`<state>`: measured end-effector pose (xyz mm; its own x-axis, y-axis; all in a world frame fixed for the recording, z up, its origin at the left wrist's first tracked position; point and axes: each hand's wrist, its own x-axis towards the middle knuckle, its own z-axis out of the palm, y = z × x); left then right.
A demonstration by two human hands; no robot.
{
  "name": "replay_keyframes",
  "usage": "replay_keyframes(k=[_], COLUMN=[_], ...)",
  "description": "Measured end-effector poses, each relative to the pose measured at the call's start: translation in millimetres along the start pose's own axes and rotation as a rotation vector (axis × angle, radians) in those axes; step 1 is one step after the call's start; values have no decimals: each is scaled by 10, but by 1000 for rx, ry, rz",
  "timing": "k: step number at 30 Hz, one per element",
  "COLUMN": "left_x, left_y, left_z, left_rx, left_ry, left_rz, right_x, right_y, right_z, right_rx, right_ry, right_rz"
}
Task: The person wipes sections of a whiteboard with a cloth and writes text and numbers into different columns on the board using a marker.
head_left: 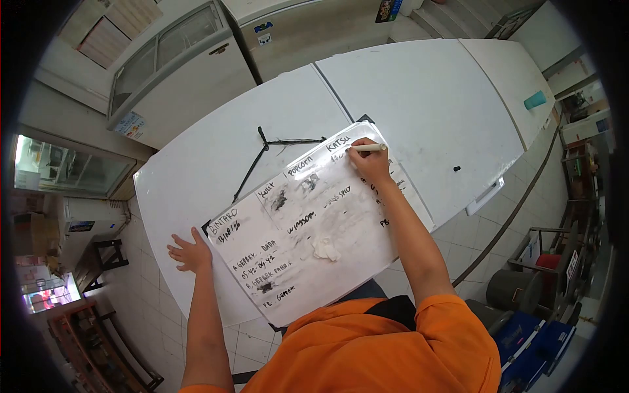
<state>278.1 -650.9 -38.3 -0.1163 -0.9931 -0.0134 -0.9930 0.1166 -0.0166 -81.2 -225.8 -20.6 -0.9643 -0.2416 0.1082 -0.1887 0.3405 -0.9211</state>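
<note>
A whiteboard [295,236] with black handwriting and smudges lies at a slant on the white table, its lower edge near my body. My right hand [370,164] grips a whiteboard marker [371,148], its tip side at the board under the word "KATSU". On the table just left of the board, my left hand [190,251] lies with fingers spread and holds nothing. A crumpled white tissue [325,249] rests on the middle of the board. Behind the board's upper edge a dark cord [265,145] lies looped on the table.
A small black cap-like piece [457,169] is on the table [419,85] to the right. A teal cup [534,100] lies near the far right end. Chest freezers [190,85] stand behind the table. Blue boxes [534,347] and a dark pot [514,291] are at lower right.
</note>
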Motion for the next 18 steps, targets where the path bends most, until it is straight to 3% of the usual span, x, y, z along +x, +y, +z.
replay_keyframes(k=[11,18], left_x=[24,5], left_y=[-22,-6], left_z=[51,10], left_rx=[17,1], left_ry=[9,-3], left_rz=[2,1], right_x=[20,-11], right_y=[120,51], right_z=[-8,15], right_rx=[-3,20], right_ry=[-33,74], right_rz=[-46,-10])
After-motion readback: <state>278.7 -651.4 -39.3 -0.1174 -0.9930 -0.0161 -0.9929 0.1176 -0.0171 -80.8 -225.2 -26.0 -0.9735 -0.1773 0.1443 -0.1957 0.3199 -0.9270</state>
